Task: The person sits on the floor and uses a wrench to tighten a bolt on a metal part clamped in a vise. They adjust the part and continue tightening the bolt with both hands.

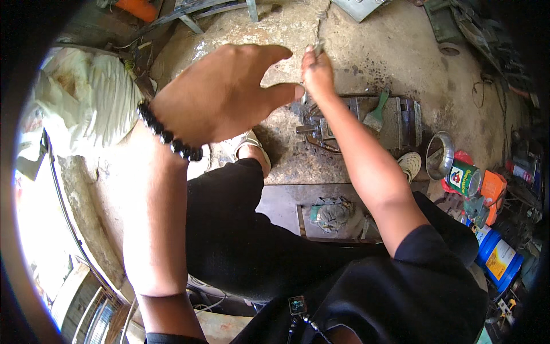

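My left hand (220, 94), with a black bead bracelet (163, 133) at the wrist, is raised close to the camera. Its thumb and index finger are spread apart, and nothing shows between them. Ahead and to the right, my right hand (318, 75) is closed. A small greyish piece (319, 46) sticks out above that fist, too blurred to name. Below my right forearm a dark metal assembly (408, 123) lies on the floor. A green-handled brush (376, 117) rests on it.
On the right are a metal bowl (435, 163), a green can (463, 179), an orange box (494, 192) and a blue bucket (499, 258). A bundled cloth (332, 214) lies between my legs. At left sits a whitish sack (89, 97); a metal frame (206, 10) stands far off.
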Motion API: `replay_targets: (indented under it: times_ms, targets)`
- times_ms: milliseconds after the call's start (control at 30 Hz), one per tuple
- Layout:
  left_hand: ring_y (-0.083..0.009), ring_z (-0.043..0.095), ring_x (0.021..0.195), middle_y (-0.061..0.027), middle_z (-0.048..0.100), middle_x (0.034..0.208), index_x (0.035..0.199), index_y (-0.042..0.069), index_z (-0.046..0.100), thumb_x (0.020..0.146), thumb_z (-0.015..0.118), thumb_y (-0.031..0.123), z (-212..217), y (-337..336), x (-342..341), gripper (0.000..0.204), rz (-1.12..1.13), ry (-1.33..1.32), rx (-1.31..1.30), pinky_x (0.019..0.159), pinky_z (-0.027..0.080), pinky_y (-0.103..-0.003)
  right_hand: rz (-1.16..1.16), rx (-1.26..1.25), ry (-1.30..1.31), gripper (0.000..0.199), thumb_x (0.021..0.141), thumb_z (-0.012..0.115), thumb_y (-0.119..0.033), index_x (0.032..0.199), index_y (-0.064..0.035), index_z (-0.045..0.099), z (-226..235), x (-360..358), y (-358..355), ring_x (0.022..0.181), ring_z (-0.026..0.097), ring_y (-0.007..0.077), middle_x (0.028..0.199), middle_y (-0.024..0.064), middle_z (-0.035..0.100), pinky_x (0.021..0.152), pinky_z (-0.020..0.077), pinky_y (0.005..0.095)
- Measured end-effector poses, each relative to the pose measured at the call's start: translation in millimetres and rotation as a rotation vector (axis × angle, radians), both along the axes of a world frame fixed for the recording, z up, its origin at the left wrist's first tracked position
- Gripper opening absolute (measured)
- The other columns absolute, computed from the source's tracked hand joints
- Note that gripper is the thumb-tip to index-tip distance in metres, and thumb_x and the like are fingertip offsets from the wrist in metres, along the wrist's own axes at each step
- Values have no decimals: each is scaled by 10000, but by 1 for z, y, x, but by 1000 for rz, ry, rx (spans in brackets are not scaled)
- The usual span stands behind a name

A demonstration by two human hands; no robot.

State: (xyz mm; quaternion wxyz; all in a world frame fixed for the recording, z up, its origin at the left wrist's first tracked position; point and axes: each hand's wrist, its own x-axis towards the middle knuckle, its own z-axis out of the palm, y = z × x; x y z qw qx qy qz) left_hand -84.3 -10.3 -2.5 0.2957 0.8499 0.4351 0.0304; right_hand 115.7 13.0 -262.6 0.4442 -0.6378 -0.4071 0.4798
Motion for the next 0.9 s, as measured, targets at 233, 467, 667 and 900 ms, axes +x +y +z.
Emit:
replay_targets:
  times_ms: [233,467,667,900]
  targets:
    - [-387,671,1060,-253,666,1167,1308,15,584,950,611,456,-1,5,7,569,-38,38,116,922,528,-430,-107,-278,69,365,1051,488,-312,1213,8,556,58,17,-116,947,683,252,1118,152,650,875,558,357]
    - [-391,668,1072,-247,675,1155,1312,28,585,951,602,485,-4,1,3,583,-34,64,140,939,534,-444,30,45,37,260,1042,504,-184,1180,25,575,19,3,-242,1026,670,225,1120,151,654,879,546,339]
    - [-384,659,1095,-243,672,1169,1325,42,579,951,601,489,-3,-2,5,583,-17,101,133,954,527,-446,193,256,-331,221,967,551,-39,1180,17,559,-17,-4,-253,1048,665,323,1129,209,664,914,507,374]
    - [-387,659,1097,-253,667,1173,1321,20,575,952,601,482,-9,-1,-1,592,-22,68,164,953,527,-440,225,316,-563,213,949,563,-73,1152,-11,585,-7,-7,-240,1119,610,428,1207,241,623,956,495,446]
